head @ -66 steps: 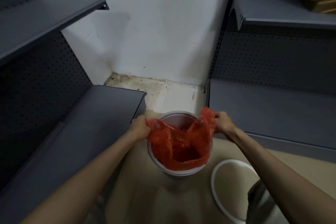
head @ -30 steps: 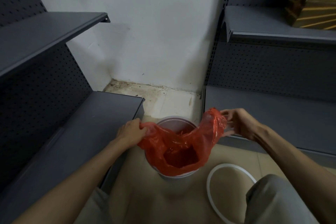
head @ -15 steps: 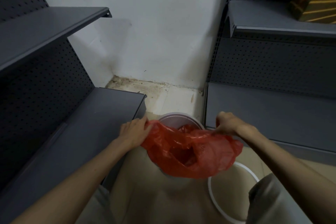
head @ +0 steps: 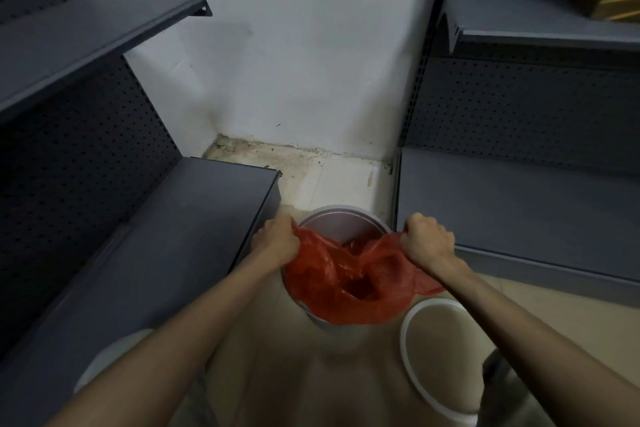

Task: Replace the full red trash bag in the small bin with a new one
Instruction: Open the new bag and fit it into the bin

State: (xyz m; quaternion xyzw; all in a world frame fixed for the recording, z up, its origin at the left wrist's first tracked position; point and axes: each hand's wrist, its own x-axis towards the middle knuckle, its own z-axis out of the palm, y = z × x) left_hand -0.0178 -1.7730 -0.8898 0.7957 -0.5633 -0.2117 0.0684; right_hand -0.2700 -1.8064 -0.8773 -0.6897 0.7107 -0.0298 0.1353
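A small round white bin (head: 341, 218) stands on the floor between two shelf units. A red trash bag (head: 341, 282) sits in its mouth and drapes over the near rim, its opening spread wide. My left hand (head: 277, 241) grips the bag's left edge at the bin's left side. My right hand (head: 429, 241) is closed on the bag's right edge, pulled out past the bin's right rim. The far inner wall of the bin shows bare above the bag.
A white plastic ring (head: 440, 357) lies on the beige floor right of the bin. Dark grey metal shelves (head: 194, 218) stand close on the left, and more shelves (head: 519, 204) on the right. A white wall (head: 294, 62) closes the corner behind.
The bag's right side, bunched up high a second ago, was pulled down and outward over the right rim. My right hand now grips it in a fist; the left hand barely moved.
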